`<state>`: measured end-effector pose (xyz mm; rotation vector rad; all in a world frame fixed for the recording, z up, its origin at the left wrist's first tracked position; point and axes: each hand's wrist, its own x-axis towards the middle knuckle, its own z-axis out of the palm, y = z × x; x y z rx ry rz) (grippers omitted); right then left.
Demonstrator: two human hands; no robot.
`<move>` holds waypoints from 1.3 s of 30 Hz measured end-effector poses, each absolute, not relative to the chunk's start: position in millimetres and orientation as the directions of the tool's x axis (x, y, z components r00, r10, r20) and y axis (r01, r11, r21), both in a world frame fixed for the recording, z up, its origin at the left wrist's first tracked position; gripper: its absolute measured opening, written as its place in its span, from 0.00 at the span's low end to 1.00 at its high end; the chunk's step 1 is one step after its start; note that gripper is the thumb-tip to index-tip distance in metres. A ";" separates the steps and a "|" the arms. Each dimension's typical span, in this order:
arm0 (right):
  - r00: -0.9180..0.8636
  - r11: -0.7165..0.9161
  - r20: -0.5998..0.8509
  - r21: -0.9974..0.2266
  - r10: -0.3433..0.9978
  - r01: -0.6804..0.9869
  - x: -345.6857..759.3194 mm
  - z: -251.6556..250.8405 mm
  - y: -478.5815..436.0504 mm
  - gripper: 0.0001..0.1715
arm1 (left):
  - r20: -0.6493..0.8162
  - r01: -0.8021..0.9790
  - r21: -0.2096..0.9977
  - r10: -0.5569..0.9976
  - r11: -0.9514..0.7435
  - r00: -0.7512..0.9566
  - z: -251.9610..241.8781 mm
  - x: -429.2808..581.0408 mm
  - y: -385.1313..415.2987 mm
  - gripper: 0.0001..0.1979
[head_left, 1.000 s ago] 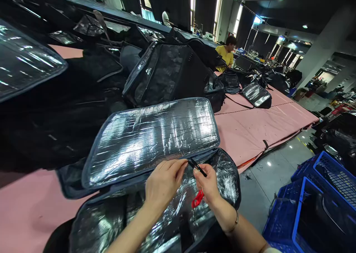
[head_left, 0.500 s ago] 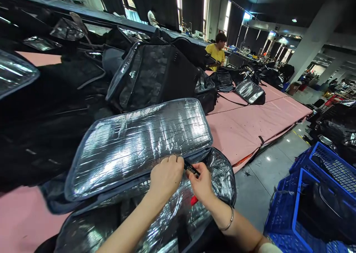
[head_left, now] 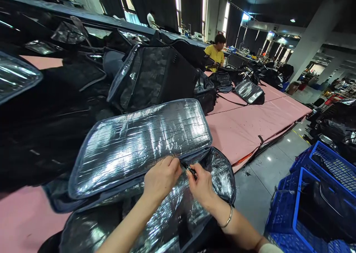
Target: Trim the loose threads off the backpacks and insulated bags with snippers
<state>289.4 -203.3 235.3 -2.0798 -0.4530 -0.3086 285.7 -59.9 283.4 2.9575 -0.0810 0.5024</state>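
Note:
An open insulated bag [head_left: 194, 212] with silver foil lining lies in front of me on the pink table [head_left: 244, 127], its foil lid [head_left: 144, 141] folded back. My left hand [head_left: 161, 178] pinches the lid's edge at the hinge seam, fingers closed. My right hand [head_left: 201, 188] is closed on a small dark tool [head_left: 189, 169], its tip at the seam beside my left fingers. The hands almost touch.
Several black and foil-lined bags [head_left: 155, 75] are piled at the left and along the table's back. A person in a yellow shirt [head_left: 215, 51] works farther down the table. Blue plastic crates [head_left: 314, 193] stand on the floor at the right.
Both hands have drawn closer together at the seam. The red part of the tool seen under my right hand earlier is now hidden.

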 end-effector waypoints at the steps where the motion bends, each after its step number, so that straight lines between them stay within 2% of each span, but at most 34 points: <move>1: 0.904 -0.467 0.385 -0.775 0.186 0.426 289.2 236.1 -204.2 0.18 | 0.333 -0.065 0.162 -0.008 -0.985 0.943 283.3 285.7 -57.7 0.15; 6: 0.957 -0.403 0.219 -0.871 0.189 0.280 289.2 244.9 -208.9 0.16 | 0.307 -0.054 0.316 0.049 -0.947 0.950 285.0 286.0 -47.1 0.12; 11: 0.956 -0.483 0.133 -0.839 0.261 0.249 293.5 256.1 -207.7 0.12 | 0.324 -0.082 0.391 0.053 -0.917 0.945 281.6 288.0 -42.4 0.13; 22: 0.926 -0.606 0.207 -0.707 0.314 0.364 297.9 255.2 -205.5 0.14 | 0.514 -0.226 0.423 0.027 -0.878 0.857 266.1 288.1 -46.0 0.14; 25: 0.926 -0.522 0.211 -0.776 0.314 0.354 299.7 254.9 -207.4 0.14 | 0.554 -0.281 0.457 0.023 -0.844 0.832 269.4 283.0 -43.7 0.14; 29: 0.943 -0.383 0.223 -0.871 0.246 0.306 306.4 266.0 -218.7 0.17 | 0.561 -0.383 0.489 -0.054 -0.784 0.826 277.4 268.8 -31.4 0.18; 31: 0.924 -0.411 0.249 -0.839 0.291 0.356 312.6 275.7 -226.3 0.18 | 0.559 -0.390 0.465 -0.079 -0.795 0.826 277.8 264.8 -24.4 0.18; 33: 0.892 -0.480 0.253 -0.770 0.375 0.420 321.3 284.8 -231.6 0.17 | 0.517 -0.343 0.388 -0.106 -0.856 0.849 275.5 265.4 -20.4 0.18; 36: 0.854 -0.538 0.240 -0.690 0.461 0.484 337.6 292.8 -230.8 0.12 | 0.401 -0.242 0.281 -0.116 -0.929 0.909 271.9 273.1 -22.7 0.19; 39: 0.811 -0.629 0.174 -0.549 0.558 0.550 354.9 294.5 -221.0 0.12 | 0.324 -0.134 0.281 -0.038 -0.950 0.945 274.5 284.2 -30.1 0.21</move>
